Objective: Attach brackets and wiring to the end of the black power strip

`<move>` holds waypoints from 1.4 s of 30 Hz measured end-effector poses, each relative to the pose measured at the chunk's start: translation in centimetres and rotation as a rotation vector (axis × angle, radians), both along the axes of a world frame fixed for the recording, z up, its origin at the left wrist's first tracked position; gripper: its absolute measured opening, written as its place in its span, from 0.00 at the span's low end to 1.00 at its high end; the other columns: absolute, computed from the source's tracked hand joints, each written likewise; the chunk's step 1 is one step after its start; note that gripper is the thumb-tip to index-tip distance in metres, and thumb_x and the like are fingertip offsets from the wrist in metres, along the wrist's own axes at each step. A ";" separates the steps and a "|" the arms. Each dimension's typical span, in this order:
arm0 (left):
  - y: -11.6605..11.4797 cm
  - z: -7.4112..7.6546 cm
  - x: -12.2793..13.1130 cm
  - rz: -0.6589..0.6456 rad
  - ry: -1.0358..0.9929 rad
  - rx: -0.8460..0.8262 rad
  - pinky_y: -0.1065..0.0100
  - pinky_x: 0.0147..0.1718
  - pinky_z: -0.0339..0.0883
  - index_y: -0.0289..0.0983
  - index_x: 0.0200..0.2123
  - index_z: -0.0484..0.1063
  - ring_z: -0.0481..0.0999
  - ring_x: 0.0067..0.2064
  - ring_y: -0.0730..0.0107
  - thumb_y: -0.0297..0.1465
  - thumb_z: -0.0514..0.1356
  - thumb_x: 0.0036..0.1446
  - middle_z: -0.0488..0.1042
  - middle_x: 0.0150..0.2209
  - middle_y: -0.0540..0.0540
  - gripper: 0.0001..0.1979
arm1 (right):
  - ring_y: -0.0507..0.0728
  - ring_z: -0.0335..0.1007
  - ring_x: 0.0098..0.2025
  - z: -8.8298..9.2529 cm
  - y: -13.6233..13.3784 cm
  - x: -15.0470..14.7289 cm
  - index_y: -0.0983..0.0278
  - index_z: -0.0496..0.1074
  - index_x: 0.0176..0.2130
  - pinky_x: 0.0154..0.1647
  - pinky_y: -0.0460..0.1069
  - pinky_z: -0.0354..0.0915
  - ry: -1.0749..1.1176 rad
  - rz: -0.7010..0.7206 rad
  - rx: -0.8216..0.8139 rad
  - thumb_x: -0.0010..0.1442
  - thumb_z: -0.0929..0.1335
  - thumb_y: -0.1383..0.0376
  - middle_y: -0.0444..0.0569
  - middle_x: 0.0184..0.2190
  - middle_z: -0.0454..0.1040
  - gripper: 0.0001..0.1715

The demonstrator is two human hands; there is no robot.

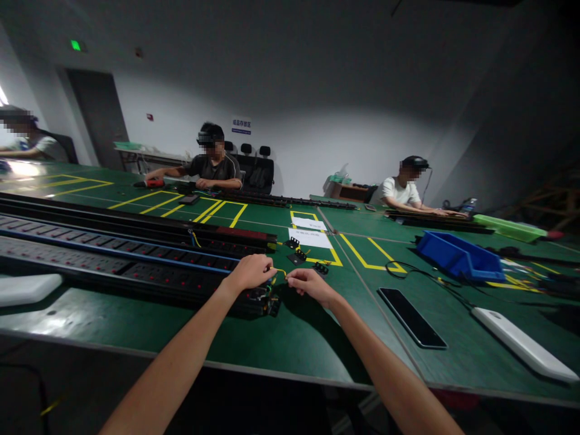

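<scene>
Both my hands meet over the open end of a long black power strip (pixel 136 269) lying on the green table (pixel 290 338). My left hand (pixel 251 272) is closed in a pinch on a thin yellow wire (pixel 280 271) that comes out of the strip's end. My right hand (pixel 308 283) is closed too, pinching the other end of the same wire. The wire arcs between the two hands just above the strip's end. Small black brackets (pixel 296 254) lie just beyond my hands.
More long black strips (pixel 113 226) lie at the left. A black phone (pixel 411 317), a white bar (pixel 521 344), a blue bin (pixel 460 257), a black cable (pixel 408 269) and white papers (pixel 310 237) are on the table. Three people sit at the far side.
</scene>
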State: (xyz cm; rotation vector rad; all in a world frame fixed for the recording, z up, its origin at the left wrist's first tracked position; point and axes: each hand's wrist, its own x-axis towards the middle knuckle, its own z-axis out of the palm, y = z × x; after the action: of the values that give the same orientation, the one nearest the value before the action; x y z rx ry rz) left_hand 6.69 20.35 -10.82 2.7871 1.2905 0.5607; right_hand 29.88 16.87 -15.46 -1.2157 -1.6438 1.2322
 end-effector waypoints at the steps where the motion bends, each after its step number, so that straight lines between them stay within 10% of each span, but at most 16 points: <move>1: 0.0 0.0 0.0 0.001 -0.001 0.000 0.69 0.31 0.59 0.38 0.30 0.73 0.77 0.36 0.64 0.40 0.56 0.64 0.78 0.33 0.46 0.14 | 0.49 0.62 0.25 0.0 0.0 0.0 0.65 0.78 0.38 0.26 0.45 0.60 -0.001 -0.001 0.000 0.49 0.76 0.49 0.45 0.28 0.73 0.25; 42: 0.0 0.0 0.0 -0.001 0.003 -0.002 0.68 0.33 0.63 0.38 0.31 0.74 0.77 0.36 0.64 0.39 0.56 0.63 0.78 0.33 0.45 0.14 | 0.48 0.62 0.24 0.3 -0.2 -0.1 0.66 0.78 0.38 0.26 0.45 0.59 0.018 0.012 -0.005 0.48 0.76 0.47 0.44 0.28 0.74 0.27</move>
State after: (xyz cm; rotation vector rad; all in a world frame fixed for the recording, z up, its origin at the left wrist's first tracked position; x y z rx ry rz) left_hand 6.69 20.36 -10.83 2.7880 1.2898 0.5549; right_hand 29.75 16.65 -15.14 -1.1962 -1.6383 1.2515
